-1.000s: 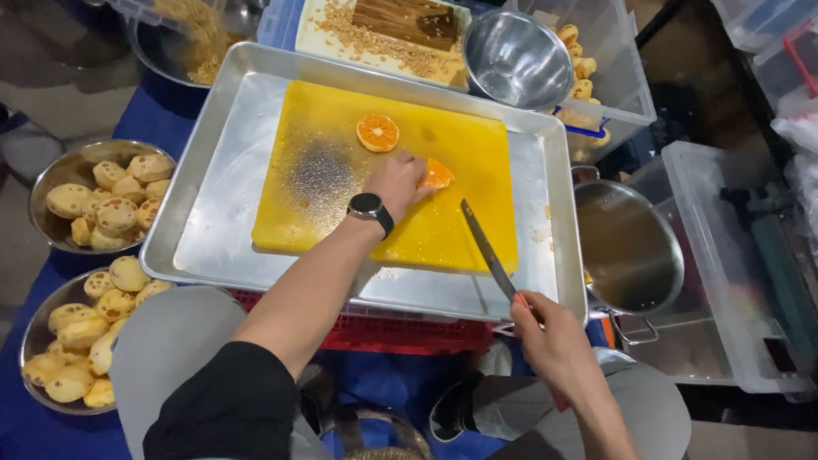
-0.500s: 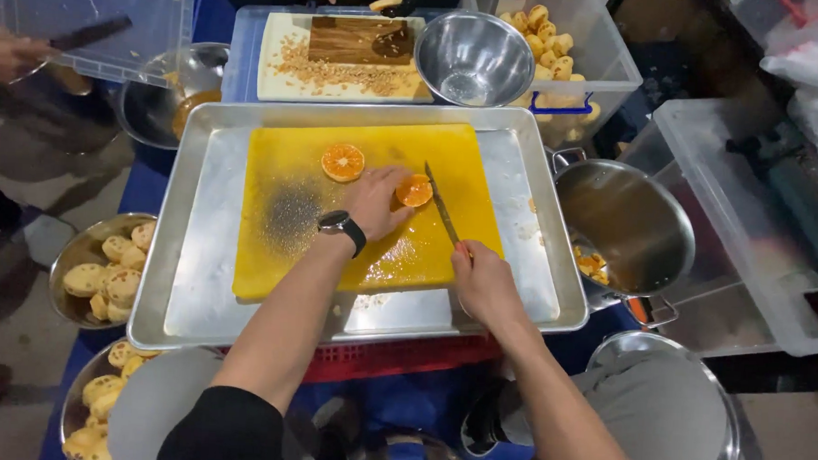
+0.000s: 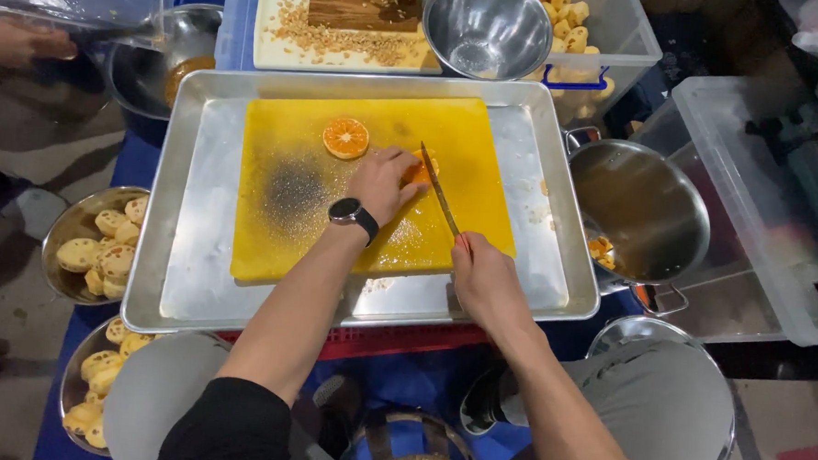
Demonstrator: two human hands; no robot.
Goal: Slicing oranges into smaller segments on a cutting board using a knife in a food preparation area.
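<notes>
Knife (image 3: 440,190) gripped in the closed right hand (image 3: 485,279), blade set beside the orange piece (image 3: 418,171) pinned under curled left hand (image 3: 382,183) fingers at the yellow board's (image 3: 280,234) two o'clock; fingertips could be nicked should the wet fruit slip.

The knife (image 3: 440,190) in the right hand (image 3: 486,281) has swung up from the tray edge onto the orange piece (image 3: 419,170) under the left hand (image 3: 383,181)

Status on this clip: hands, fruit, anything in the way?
Left hand pinning orange piece on yellow board. Right hand gripping knife, blade at the piece. Cut half lies apart.
</notes>
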